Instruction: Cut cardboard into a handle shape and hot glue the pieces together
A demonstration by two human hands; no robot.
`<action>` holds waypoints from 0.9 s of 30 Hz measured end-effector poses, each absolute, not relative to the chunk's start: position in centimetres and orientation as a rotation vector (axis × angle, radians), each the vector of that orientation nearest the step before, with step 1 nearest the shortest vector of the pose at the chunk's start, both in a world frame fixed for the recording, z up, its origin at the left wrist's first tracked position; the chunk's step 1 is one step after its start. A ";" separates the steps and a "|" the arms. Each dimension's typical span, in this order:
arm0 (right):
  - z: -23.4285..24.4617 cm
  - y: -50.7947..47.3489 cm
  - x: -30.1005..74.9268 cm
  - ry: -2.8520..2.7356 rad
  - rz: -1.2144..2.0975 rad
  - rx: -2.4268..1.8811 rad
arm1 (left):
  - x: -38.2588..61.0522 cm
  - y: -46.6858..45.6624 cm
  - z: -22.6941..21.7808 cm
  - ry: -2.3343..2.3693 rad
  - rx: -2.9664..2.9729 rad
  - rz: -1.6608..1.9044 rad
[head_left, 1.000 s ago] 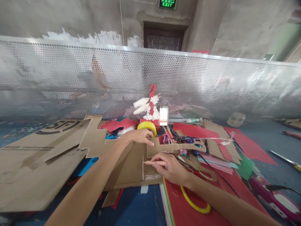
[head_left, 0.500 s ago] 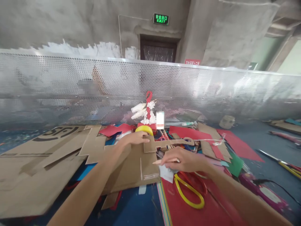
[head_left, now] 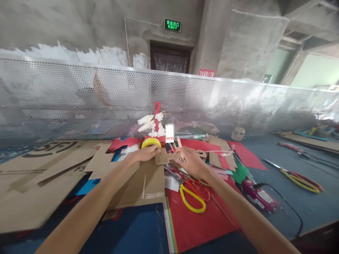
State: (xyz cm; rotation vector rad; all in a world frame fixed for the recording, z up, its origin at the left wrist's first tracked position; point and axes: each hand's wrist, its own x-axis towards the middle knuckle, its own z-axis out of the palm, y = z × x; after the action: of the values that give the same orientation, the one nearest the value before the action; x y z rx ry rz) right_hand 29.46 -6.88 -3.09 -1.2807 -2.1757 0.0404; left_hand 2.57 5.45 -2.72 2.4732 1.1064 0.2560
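Observation:
My left hand [head_left: 147, 153] rests with fingers curled on the edge of a cut cardboard piece [head_left: 143, 178], beside a yellow tape roll [head_left: 150, 142]. My right hand [head_left: 191, 162] is closed on a pink pencil [head_left: 179, 141] that points up and away, over a narrow cardboard strip [head_left: 165, 157]. Yellow-handled scissors [head_left: 192, 197] lie just below my right hand on red paper [head_left: 196, 218].
A perforated metal screen [head_left: 238, 102] runs across the back of the blue table. Large cardboard sheets [head_left: 39, 176] lie at left. A purple glue gun [head_left: 259, 197] with a black cord, coloured papers, a red and white paper figure [head_left: 155, 121] and more scissors [head_left: 299, 176] lie at right.
My right hand lifted the pencil off the cardboard and moved up toward the strip, uncovering the scissors. The camera swung right; my left hand stayed on the cardboard.

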 end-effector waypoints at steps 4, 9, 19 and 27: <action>-4.2 -4.0 28.8 -2.336 -0.035 -1.329 | 2.2 4.6 -2.8 1.110 2.383 0.357; -3.2 -3.2 28.7 -2.411 -0.005 -1.286 | -0.4 4.2 -3.3 1.034 2.300 0.347; -1.5 -5.7 32.8 -2.471 0.057 -1.399 | -2.6 2.2 -1.4 0.943 2.104 0.384; -7.1 -3.8 24.6 -2.042 0.598 -1.210 | 1.0 3.7 -2.6 0.951 2.130 0.329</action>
State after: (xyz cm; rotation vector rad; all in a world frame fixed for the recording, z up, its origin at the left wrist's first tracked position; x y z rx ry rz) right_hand 24.56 -3.80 -7.08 -1.2098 -2.0416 0.5982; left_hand 1.01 3.67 -2.58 2.1295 0.9515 0.3294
